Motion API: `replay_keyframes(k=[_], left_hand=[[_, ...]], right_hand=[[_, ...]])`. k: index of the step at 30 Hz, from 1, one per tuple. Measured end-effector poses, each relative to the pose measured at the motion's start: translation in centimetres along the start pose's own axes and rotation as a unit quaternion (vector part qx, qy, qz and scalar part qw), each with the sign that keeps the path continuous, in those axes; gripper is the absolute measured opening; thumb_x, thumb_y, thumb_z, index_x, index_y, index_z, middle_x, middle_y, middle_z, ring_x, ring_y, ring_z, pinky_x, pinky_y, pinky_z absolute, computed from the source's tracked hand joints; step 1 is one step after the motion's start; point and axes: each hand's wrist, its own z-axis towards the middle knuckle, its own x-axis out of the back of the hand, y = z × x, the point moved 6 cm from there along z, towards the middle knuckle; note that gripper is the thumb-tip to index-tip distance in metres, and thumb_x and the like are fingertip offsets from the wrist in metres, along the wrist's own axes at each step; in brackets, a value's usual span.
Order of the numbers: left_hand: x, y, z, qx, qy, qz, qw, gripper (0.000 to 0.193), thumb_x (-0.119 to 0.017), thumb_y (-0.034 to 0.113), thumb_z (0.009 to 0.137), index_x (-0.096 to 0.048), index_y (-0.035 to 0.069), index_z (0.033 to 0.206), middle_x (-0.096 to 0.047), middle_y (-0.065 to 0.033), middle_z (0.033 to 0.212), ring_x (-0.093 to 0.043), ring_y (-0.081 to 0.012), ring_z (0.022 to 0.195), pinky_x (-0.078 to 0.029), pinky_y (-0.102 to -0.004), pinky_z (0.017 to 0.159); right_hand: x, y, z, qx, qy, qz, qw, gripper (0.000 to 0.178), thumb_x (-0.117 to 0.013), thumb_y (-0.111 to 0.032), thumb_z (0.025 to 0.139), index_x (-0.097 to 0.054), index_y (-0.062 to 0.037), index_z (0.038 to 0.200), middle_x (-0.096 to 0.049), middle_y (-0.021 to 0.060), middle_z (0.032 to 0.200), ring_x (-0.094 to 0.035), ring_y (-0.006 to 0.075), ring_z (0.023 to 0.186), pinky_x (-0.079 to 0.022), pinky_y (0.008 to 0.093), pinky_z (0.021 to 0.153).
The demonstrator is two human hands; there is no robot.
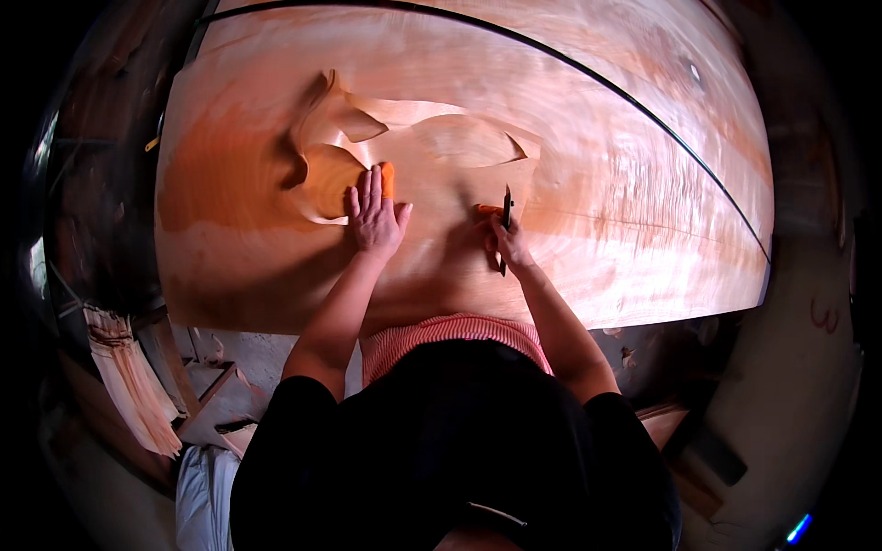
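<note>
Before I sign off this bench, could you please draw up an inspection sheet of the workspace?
Surface: broad wooden sheet, with orange-brown patches.
Job's things: thin curled wood piece with raised edges; slim black pointed tool.
Left hand: laid flat, palm down, beside the curled edges; orange covering at a finger.
Right hand: holding the black tool, tip pointing away from the body.
Clutter: ragged wood strips at lower left, whitish sack below.
Cables: none identifiable; a long black line crosses the sheet, cord or strip unclear.
Surroundings: dim; grey floor partly visible.
</note>
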Motion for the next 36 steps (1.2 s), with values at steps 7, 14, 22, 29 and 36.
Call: replay_keyframes(k=[7, 14, 22, 29, 36], left_hand=[[0.6, -0.3, -2.1, 0.033, -0.028, -0.034, 0.998, 0.072, -0.056, 0.038, 0.074, -0.028, 0.001, 0.129, -0.024, -0.0145, 0.136, -0.023, -0.0273, 0.126, -0.013, -0.0472, 0.102], [0.9, -1.5, -2.9, 0.019, 0.0, -0.062, 0.998, 0.072, -0.058, 0.037, 0.073, -0.028, 0.002, 0.129, -0.025, -0.0146, 0.136, -0.023, -0.0274, 0.126, -0.012, -0.0498, 0.102], [1.9, -1.4, -3.4, 0.016, -0.019, -0.068, 0.997, 0.068, -0.064, 0.038, 0.068, -0.041, 0.0, 0.119, -0.025, -0.0152, 0.135, -0.022, -0.0293, 0.126, -0.015, -0.0468, 0.101], [3.0, -1.5, -8.2, -0.016, -0.017, -0.052, 0.998, 0.074, -0.06, 0.043, 0.07, -0.035, 0.0, 0.126, -0.02, -0.0175, 0.137, -0.02, -0.0291, 0.127, -0.012, -0.043, 0.103], [3.8, -4.8, -12.8, 0.04, -0.014, -0.052, 0.998, 0.07, -0.053, 0.044, 0.075, -0.035, -0.003, 0.124, -0.024, -0.0155, 0.137, -0.023, -0.0278, 0.127, -0.011, -0.0484, 0.103]], right_hand=[[-0.2, -1.1, -0.7, 0.002, 0.02, -0.027, 0.999, 0.022, -0.042, -0.019, 0.09, -0.053, -0.0043, 0.103, -0.057, 0.0012, 0.066, -0.045, 0.0056, 0.048, -0.037, 0.02, 0.044], [-2.1, -5.3, -1.3, 0.203, 0.032, -0.392, 0.896, 0.023, -0.045, -0.008, 0.083, -0.053, -0.0044, 0.105, -0.054, 0.014, 0.088, -0.055, 0.0268, 0.075, -0.044, 0.0343, 0.063], [-6.8, -6.9, -2.9, 0.3, -0.067, -0.58, 0.754, 0.053, -0.048, 0.002, 0.071, -0.043, -0.0117, 0.122, -0.04, 0.0106, 0.123, -0.041, 0.0299, 0.11, -0.037, 0.0389, 0.089], [-7.9, -6.2, -2.4, 0.321, -0.078, -0.596, 0.732, 0.059, -0.046, 0.002, 0.07, -0.04, -0.0149, 0.126, -0.031, 0.0108, 0.133, -0.031, 0.0285, 0.121, -0.029, 0.04, 0.096], [-7.0, -5.9, -1.9, 0.343, -0.05, -0.612, 0.711, 0.053, -0.041, -0.001, 0.074, -0.039, -0.013, 0.126, -0.03, 0.0155, 0.132, -0.03, 0.0324, 0.121, -0.029, 0.0423, 0.096]])
